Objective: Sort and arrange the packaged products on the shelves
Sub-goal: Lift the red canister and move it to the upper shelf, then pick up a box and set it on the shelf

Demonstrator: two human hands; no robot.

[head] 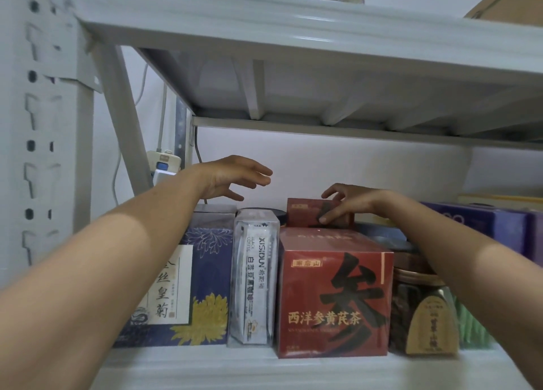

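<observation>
- A white shelf board (pixel 264 366) is carrying a row of packaged goods, and a pale wall is showing behind them.
- A grey upper shelf (pixel 293 37) is hanging over the row, and a slotted post (pixel 44 125) is standing at the left edge.
- A power strip (pixel 164 160) is sitting against the wall past the post, with cables running upward.
- Along the front, from left to right, a blue box (pixel 202 286), a clear coffee pack (pixel 255 278), a big red box (pixel 335 295) and a jar (pixel 423 310) are standing upright, packed side by side.
- The right hand (pixel 349 204) is pinching a small red box (pixel 308 213) between thumb and fingers. The box is sitting at the back, above the top of the big red box; whether it is resting on it cannot be told.
- The left hand (pixel 235 178) is hovering above the blue box and coffee pack, fingers loosely spread, gripping nothing.
- A purple box (pixel 484 225) is standing to the right, behind the right forearm.
- Open air is lying between the package tops and the upper shelf's underside, and a bare strip of board is running along the front of the row.
</observation>
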